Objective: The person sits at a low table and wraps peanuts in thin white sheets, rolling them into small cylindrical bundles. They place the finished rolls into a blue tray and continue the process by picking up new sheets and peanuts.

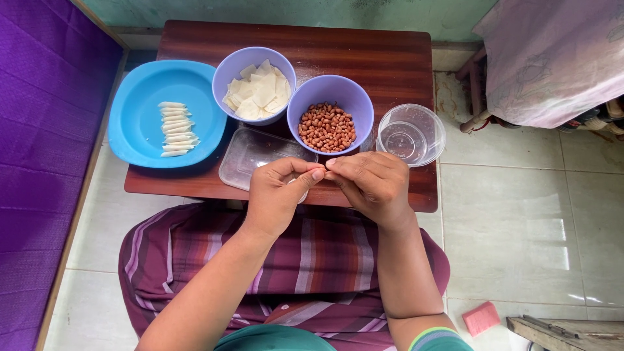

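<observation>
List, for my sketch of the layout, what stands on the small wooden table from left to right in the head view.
Blue plate with a row of rolled white pieces → purple bowl of white squares → purple bowl of peanuts → clear round container. I left out the clear tray, which overlaps the bowls.

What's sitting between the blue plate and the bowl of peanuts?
The purple bowl of white wrappers sits between the blue plate and the peanut bowl, seen from the head view.
</observation>
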